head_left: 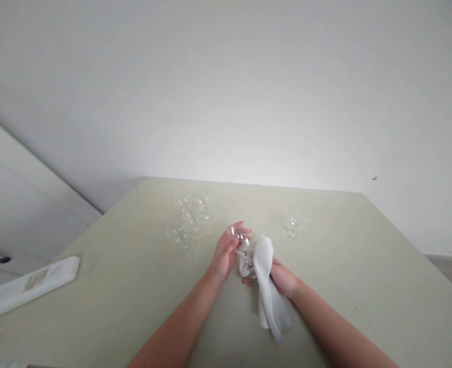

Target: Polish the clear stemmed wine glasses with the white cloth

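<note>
My left hand (224,255) is closed around the bowl of a clear stemmed glass (243,245), which leans over the table in front of me. A white cloth (264,263) is in my right hand (284,278), wrapped about the glass's stem and foot, with its loose end hanging down toward me. The cloth hides part of the right hand's fingers; some fingertips show beneath the foot.
Several clear stemmed glasses (190,210) are grouped at the back left of the pale green table (141,286). Another clear glass (292,224) is at the back right. A long white labelled object (53,273) lies at the left edge. A white wall (256,128) stands behind.
</note>
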